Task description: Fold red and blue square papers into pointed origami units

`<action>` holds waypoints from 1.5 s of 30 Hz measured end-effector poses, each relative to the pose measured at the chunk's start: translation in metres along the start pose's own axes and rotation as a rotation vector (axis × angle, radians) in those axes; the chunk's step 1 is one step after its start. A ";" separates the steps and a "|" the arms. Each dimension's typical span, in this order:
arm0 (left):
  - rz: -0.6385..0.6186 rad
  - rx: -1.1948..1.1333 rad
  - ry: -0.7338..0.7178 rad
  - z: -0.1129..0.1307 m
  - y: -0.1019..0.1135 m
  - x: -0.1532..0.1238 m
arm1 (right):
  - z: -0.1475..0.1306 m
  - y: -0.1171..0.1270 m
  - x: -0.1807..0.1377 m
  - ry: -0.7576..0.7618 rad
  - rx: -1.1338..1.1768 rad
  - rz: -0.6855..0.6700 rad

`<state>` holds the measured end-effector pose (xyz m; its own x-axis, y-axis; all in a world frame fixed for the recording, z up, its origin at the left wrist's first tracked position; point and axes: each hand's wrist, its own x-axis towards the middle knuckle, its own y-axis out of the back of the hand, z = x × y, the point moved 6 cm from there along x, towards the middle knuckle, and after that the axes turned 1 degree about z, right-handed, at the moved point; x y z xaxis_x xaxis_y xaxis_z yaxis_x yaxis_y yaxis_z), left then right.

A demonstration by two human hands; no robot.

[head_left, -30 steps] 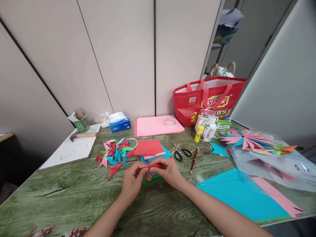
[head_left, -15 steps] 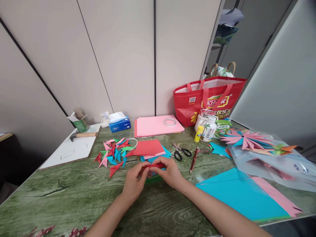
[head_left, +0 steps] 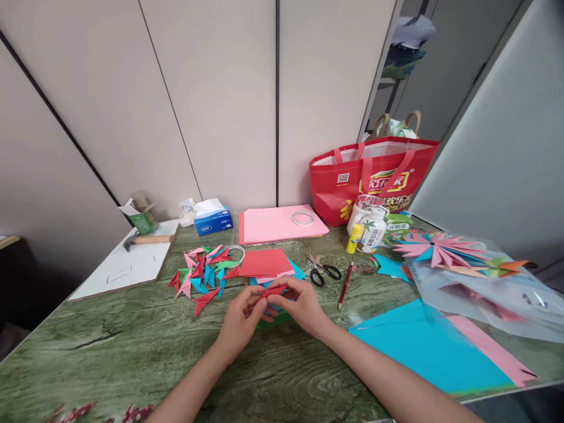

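My left hand (head_left: 240, 320) and my right hand (head_left: 299, 305) meet over the green table (head_left: 132, 358), both pinching a small folded red paper piece (head_left: 272, 291) between thumbs and fingertips. Under the hands lie a green sheet (head_left: 273, 319) and blue sheets. Just behind is a stack of red paper squares (head_left: 264, 262). A heap of several folded red, pink, blue and green paper points (head_left: 202, 273) lies to the left of the hands.
Scissors (head_left: 324, 271) and a pencil (head_left: 346, 285) lie right of the hands. Pink paper with a tape ring (head_left: 303, 218), a tissue box (head_left: 213, 221), a hammer (head_left: 147, 239), a glue stick (head_left: 351, 238), a red bag (head_left: 370, 176), a paper flower (head_left: 436, 247) and large blue and pink sheets (head_left: 423, 346) surround them.
Both hands have lifted the red piece slightly and shifted it a little farther from me while working it between the fingers.
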<state>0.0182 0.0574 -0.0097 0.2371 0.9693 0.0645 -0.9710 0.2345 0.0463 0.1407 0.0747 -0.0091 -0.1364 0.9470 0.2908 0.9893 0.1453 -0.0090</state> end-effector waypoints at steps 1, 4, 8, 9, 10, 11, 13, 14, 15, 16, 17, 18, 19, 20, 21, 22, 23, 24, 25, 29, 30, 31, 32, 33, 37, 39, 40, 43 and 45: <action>-0.020 -0.011 0.020 -0.001 -0.001 0.001 | 0.000 0.000 0.000 -0.005 0.012 -0.006; -0.045 -0.009 0.038 -0.001 -0.002 0.002 | 0.002 -0.001 0.001 -0.051 0.109 -0.025; -0.052 0.004 0.024 0.001 -0.003 0.001 | 0.000 0.001 0.002 -0.037 0.154 -0.007; -0.063 0.002 0.023 0.001 -0.004 0.000 | -0.002 0.001 0.003 -0.025 0.144 -0.003; -0.072 -0.002 0.022 0.001 -0.005 -0.001 | -0.003 0.001 0.003 -0.021 0.136 -0.006; -0.079 -0.004 0.022 0.001 -0.006 -0.002 | -0.004 0.001 0.003 -0.025 0.136 -0.016; -0.083 0.003 0.022 0.000 -0.007 -0.003 | -0.004 -0.001 0.002 -0.046 0.151 -0.044; -0.082 0.009 0.022 0.001 -0.007 -0.003 | -0.004 -0.002 0.002 -0.058 0.164 -0.056; -0.081 0.015 0.020 0.001 -0.007 -0.002 | -0.003 -0.002 0.001 -0.068 0.176 -0.064; -0.080 0.021 0.017 0.002 -0.006 -0.002 | -0.003 -0.003 0.001 -0.075 0.185 -0.068; -0.078 0.027 0.014 0.002 -0.006 -0.002 | -0.002 -0.003 0.001 -0.078 0.191 -0.070; -0.075 0.032 0.013 0.003 -0.006 -0.001 | -0.001 -0.003 0.001 -0.080 0.195 -0.070; -0.071 0.036 0.013 0.004 -0.006 -0.001 | 0.000 -0.003 0.001 -0.082 0.196 -0.068; -0.067 0.038 0.017 0.004 -0.006 0.000 | 0.001 -0.003 0.001 -0.084 0.194 -0.064; -0.066 0.038 0.020 0.004 -0.007 0.000 | 0.001 -0.003 0.001 -0.087 0.191 -0.060; -0.065 0.036 0.021 0.004 -0.007 0.000 | 0.002 -0.003 0.001 -0.092 0.188 -0.057; -0.063 0.036 0.020 0.004 -0.007 0.000 | 0.003 -0.003 0.001 -0.095 0.187 -0.054; -0.062 0.037 0.017 0.004 -0.007 -0.001 | 0.003 -0.003 0.001 -0.096 0.189 -0.053; -0.058 0.040 0.013 0.003 -0.007 -0.001 | 0.003 -0.003 0.001 -0.092 0.193 -0.052; -0.043 0.055 -0.008 0.002 -0.005 -0.002 | 0.000 -0.001 0.001 -0.032 0.191 -0.039; -0.038 0.055 -0.015 0.002 -0.005 -0.002 | -0.001 0.000 0.001 -0.013 0.183 -0.035; -0.035 0.055 -0.020 0.002 -0.005 -0.002 | -0.002 0.001 0.001 0.005 0.174 -0.030; -0.034 0.053 -0.026 0.001 -0.004 -0.002 | -0.003 0.001 0.002 0.018 0.166 -0.027; -0.033 0.050 -0.030 0.001 -0.004 -0.002 | -0.003 0.002 0.002 0.028 0.161 -0.022; -0.028 0.062 -0.054 0.001 -0.004 -0.003 | -0.004 0.002 0.001 0.039 0.195 -0.012; -0.028 0.081 -0.071 0.003 -0.004 -0.004 | -0.004 0.001 0.001 0.041 0.217 -0.018; -0.029 0.091 -0.078 0.004 -0.004 -0.004 | -0.004 0.000 0.000 0.040 0.223 -0.022; -0.032 0.123 -0.093 0.006 -0.004 -0.005 | -0.005 -0.001 0.000 0.033 0.227 -0.026; -0.029 0.154 -0.107 0.007 -0.004 -0.005 | -0.007 -0.001 0.000 0.028 0.233 -0.024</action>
<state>0.0206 0.0507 -0.0030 0.2746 0.9472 0.1658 -0.9497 0.2402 0.2008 0.1397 0.0726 -0.0028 -0.1552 0.9347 0.3197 0.9470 0.2329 -0.2212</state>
